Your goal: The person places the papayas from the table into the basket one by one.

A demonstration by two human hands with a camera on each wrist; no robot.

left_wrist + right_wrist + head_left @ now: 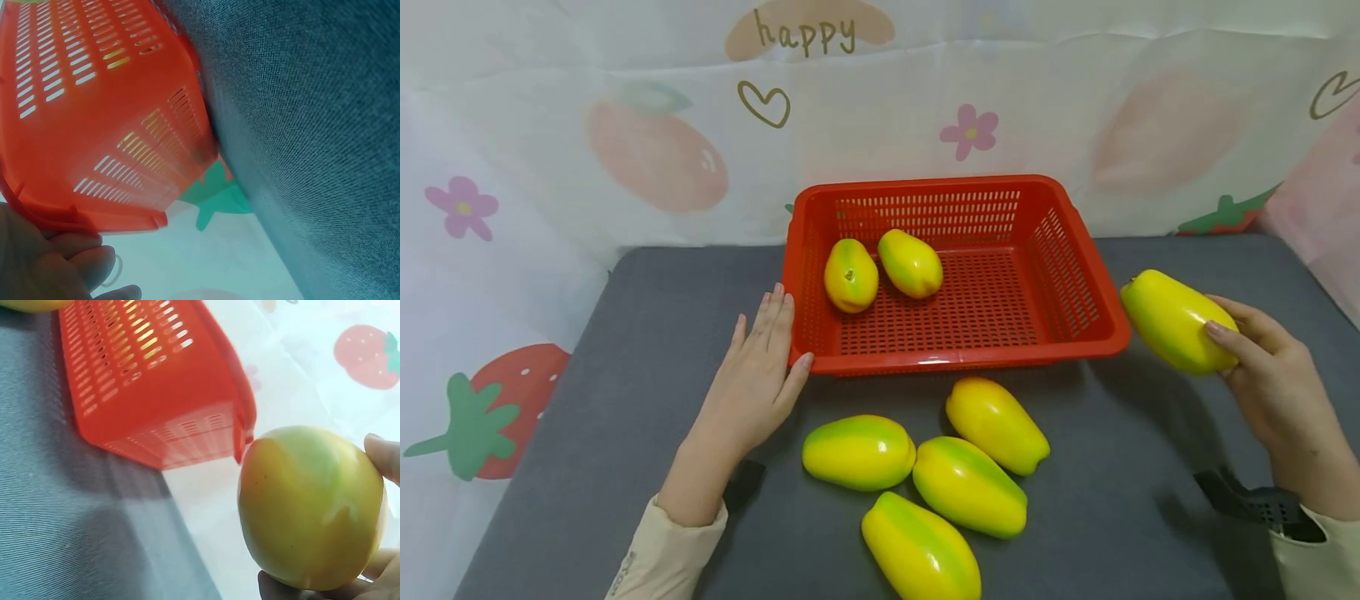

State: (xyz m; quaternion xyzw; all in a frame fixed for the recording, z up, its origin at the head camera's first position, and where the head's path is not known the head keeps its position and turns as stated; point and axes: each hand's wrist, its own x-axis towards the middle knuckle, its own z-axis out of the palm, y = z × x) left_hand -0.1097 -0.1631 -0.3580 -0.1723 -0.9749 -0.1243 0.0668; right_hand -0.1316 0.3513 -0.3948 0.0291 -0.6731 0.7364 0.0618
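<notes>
Red plastic basket (955, 362) at back of table, 2 yellow-green fruits (851, 279) inside, both toward its L end. Count: 2 in, 1 in hand, 4 loose fruits (859, 452) on the cloth in front; prob. under halfway by that tally. R hand (1273, 375) pinches the held fruit (1180, 325), thumb on top, fingers beneath, off the surface just beside basket's R end, not over it. L hand (752, 371) flat, fingers straight vs. L rim, thumb apart at front corner. Surface: dk grey cloth (677, 333), fine weave in wrist cams. Room: wht printed backdrop (887, 108) behind & at L, w/ "happy", hearts, pink flowers, strawberries; pinkish panel far R.
</notes>
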